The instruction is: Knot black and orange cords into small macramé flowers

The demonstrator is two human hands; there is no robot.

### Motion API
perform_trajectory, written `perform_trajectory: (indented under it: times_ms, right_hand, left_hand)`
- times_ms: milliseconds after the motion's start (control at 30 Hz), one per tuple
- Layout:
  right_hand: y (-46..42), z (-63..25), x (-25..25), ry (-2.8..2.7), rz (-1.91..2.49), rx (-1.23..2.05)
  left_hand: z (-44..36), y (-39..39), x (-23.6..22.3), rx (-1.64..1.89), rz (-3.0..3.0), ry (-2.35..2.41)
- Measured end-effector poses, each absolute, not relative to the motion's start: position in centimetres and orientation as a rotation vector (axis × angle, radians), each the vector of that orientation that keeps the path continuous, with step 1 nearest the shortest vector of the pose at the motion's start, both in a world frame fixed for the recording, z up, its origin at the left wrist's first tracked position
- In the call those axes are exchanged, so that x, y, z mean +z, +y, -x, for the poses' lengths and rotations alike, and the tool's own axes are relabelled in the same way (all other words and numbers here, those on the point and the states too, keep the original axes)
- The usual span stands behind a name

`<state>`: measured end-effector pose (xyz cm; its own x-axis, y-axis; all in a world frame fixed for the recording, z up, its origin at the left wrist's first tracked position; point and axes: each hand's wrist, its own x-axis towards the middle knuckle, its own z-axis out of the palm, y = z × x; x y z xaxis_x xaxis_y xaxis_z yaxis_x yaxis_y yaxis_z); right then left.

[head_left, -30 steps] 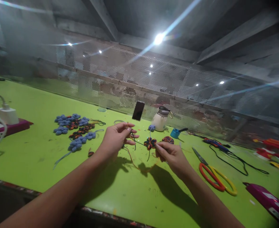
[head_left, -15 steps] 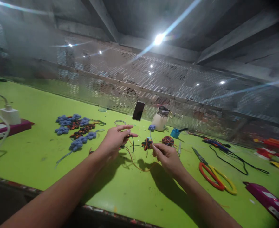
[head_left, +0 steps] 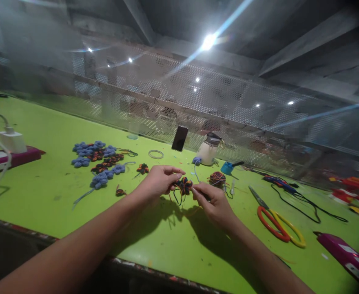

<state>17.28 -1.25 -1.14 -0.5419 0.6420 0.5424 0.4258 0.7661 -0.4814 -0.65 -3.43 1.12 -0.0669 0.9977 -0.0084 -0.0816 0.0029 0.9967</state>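
Between my two hands, above the table, is a dark multicoloured yarn flower point(head_left: 185, 185) with orange flecks. My left hand point(head_left: 162, 179) pinches its left side, thumb against the fingers. On its right edge, my right hand point(head_left: 211, 200) grips it between thumb and fingertips. Loose yarn ends dangle below the flower. Just behind my right hand lies a ball of the same dark variegated yarn point(head_left: 217, 179). A smaller dark flower point(head_left: 142, 168) rests beyond my left wrist, and a little dark yarn piece point(head_left: 120, 191) lies left of my forearm.
Blue and dark yarn flowers point(head_left: 99, 179) lie in a cluster at left. Orange-and-yellow-handled scissors point(head_left: 273, 224) are on the right, near a corded blue tool point(head_left: 279, 183). A phone point(head_left: 180, 138), a white jar point(head_left: 207, 151) and a ring point(head_left: 156, 154) stand or lie farther back. Purple power strips point(head_left: 344, 255) flank the green table.
My left hand has moved right and closed in on the flower, which now sits between both hands. The yarn stretched between them has gone slack. The view has shifted slightly.
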Motion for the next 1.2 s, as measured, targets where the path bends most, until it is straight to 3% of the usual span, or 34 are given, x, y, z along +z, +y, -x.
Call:
perform_trajectory:
  times_ms: [333,633,900,1200]
  right_hand:
    - [-1.60,-17.02,-1.16,-2.230,0.777,0.394]
    - [-1.66,-16.89,-1.38,-2.193,0.864,0.673]
    - [-1.87,-16.92,-0.95,-2.152,0.881,0.862]
    - [-1.73,-17.22,-0.77,-2.132,0.863,0.855]
  left_hand:
    - [0.45,-3.34,1.22,1.294,-1.100,1.234]
    - [0.17,-3.12,0.81,1.395,-1.312,1.271]
    - [0.32,-3.72,1.06,1.279,-1.222,1.107]
    - [0.75,-3.90,1.14,1.219,-1.319,1.004]
